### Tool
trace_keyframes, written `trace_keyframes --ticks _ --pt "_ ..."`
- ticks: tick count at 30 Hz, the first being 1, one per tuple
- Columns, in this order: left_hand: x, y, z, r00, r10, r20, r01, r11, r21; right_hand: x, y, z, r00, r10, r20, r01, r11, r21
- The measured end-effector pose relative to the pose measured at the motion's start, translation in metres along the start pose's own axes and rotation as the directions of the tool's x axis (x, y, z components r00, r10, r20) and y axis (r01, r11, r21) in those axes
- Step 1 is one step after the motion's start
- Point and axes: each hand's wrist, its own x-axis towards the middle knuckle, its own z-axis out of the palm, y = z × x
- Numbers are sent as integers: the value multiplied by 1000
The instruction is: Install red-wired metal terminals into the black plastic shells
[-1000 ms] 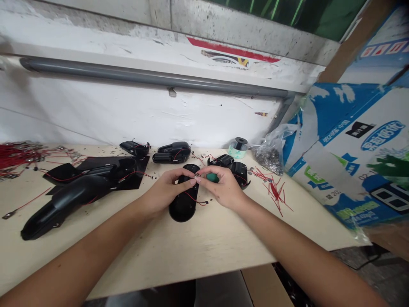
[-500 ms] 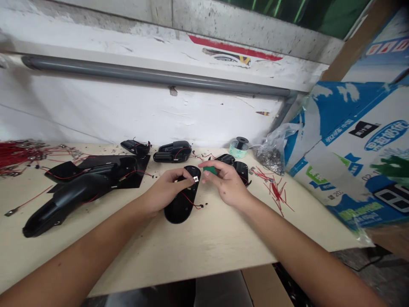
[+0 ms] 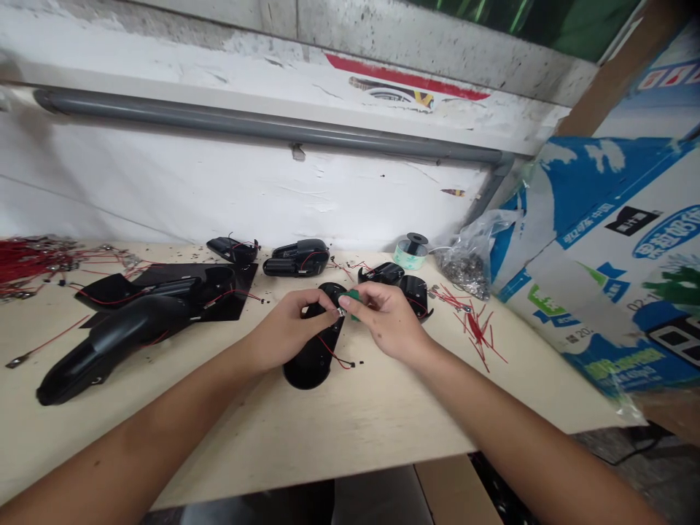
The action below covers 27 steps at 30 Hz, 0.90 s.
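Observation:
A black oval plastic shell [image 3: 314,357] with a thin red wire [image 3: 335,355] across it lies in the middle of the pale wooden table [image 3: 350,415]. My left hand [image 3: 287,332] grips the shell's far end, its fingers curled over the edge. My right hand [image 3: 386,317] is closed on a small green-handled tool [image 3: 354,296]. Its fingertips meet the left hand's fingertips at a small metal piece [image 3: 340,311] on the shell.
More black shells lie about: a long one [image 3: 109,343] at left, two at the back [image 3: 296,257], two beside my right hand [image 3: 407,288]. Red wire pieces [image 3: 475,327], a tape roll [image 3: 408,251], a plastic bag of small metal parts [image 3: 464,266] and a blue-white carton [image 3: 607,255] stand at right.
Half a second ago my right hand had drawn back from the shell; now it is against my left fingertips again. The shell shifted slightly under my left hand.

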Motion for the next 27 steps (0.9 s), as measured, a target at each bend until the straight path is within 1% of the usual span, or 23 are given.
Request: trace_keyframes --ticks 4,6,8,10,12,14,16,21,27 --pt "0 2 0 1000 -12 5 12 1000 -4 -3 0 -2 1000 2 23 1 990 -141" --pt "0 2 0 1000 -16 12 16 1000 -10 -4 -2 -3 999 27 43 -20 987 -159" --pt "-1 2 -1 1000 -7 20 7 1000 -6 -4 -3 -5 989 115 97 -103 987 -123" --pt "-1 2 -2 1000 4 29 -4 1000 2 -3 -4 -7 959 212 188 -207 977 -46" --pt "-1 3 -3 999 3 41 -4 1000 14 -2 -4 -9 929 267 256 -285 958 34" --pt "-1 4 -3 999 -2 52 0 1000 27 -1 -4 -10 912 294 286 -332 939 91" --pt "0 6 -3 998 -5 62 3 999 37 0 -5 -11 904 308 296 -355 927 118" --pt "1 5 -3 998 3 63 -5 999 32 0 -5 -8 905 308 292 -360 922 144" --pt "0 4 -2 998 23 65 -26 998 48 -1 -3 -3 934 292 207 -322 938 127"
